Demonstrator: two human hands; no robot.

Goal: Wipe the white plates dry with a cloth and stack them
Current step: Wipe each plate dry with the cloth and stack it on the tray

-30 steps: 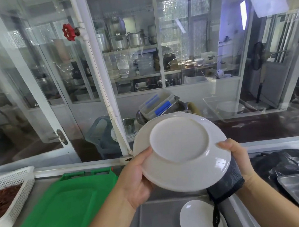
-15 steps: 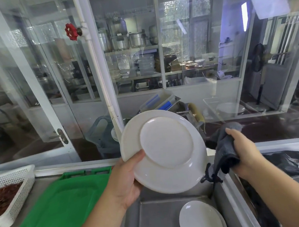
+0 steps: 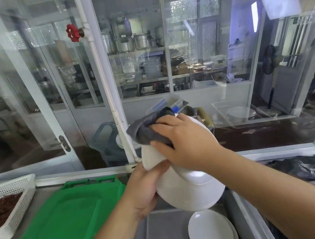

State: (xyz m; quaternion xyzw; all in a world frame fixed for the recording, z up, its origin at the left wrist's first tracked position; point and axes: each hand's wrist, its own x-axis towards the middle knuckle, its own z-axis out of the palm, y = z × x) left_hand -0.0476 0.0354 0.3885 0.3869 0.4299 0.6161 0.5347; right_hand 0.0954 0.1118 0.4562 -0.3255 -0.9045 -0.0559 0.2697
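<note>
White plate (image 3: pixel 187 190) gripped by left hand (image 3: pixel 145 191), right hand (image 3: pixel 184 141) pressing one grey cloth (image 3: pixel 146 131) on it

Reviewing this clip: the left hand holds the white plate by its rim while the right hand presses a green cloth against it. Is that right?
Not quite: the cloth is dark grey, not green, as the head view shows. The green thing is the tray on the counter. Otherwise correct: the left hand holds the white plate by its rim, and the right hand presses the cloth against it.
</note>
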